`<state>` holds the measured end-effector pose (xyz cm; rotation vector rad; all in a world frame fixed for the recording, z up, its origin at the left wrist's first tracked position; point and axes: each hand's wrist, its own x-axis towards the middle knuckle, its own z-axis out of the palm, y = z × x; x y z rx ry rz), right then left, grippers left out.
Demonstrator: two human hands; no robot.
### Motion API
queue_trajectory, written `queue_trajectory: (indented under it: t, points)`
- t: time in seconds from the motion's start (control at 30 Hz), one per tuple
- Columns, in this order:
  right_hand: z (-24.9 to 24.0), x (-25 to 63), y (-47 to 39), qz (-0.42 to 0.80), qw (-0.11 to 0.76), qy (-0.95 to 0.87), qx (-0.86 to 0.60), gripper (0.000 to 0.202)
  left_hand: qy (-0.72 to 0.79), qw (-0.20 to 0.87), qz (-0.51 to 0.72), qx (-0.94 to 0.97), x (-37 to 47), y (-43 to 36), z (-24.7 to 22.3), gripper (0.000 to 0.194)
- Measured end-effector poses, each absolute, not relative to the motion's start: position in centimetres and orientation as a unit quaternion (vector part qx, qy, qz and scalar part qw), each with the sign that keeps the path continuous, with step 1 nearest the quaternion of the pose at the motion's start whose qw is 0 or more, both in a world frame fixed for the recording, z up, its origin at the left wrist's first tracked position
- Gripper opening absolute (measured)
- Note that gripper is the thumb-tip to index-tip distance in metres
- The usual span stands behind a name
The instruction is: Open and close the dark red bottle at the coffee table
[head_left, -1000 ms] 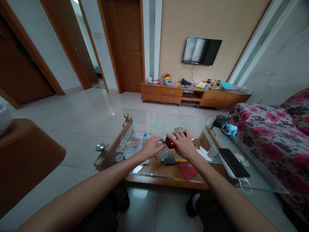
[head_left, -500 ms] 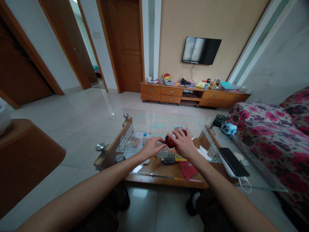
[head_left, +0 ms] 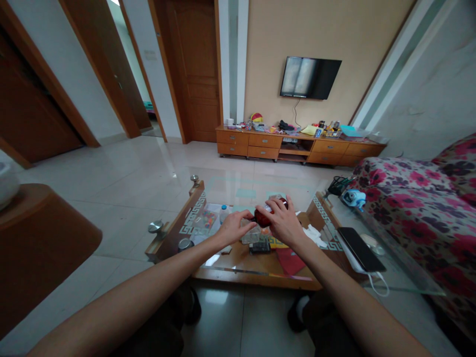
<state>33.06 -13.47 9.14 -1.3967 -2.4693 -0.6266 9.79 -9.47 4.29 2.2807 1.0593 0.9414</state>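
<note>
My right hand (head_left: 284, 223) grips a dark red bottle (head_left: 265, 218) above the glass coffee table (head_left: 260, 265). My left hand (head_left: 232, 227) pinches its left end, fingers together.

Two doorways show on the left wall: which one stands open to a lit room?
The farther doorway, beside the closed brown door: daylight and a teal thing show through it. The near one is dark.
</note>
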Motion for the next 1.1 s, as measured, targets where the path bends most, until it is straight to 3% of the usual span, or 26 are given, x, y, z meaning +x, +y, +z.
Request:
queue_trajectory:
  t: [1.1]
  points:
    - [9.13,32.98,-13.59,-0.218,0.112,-0.843,-0.478,0.075,0.374,0.232,0.345,0.829,9.83,-9.46,4.23,0.018]
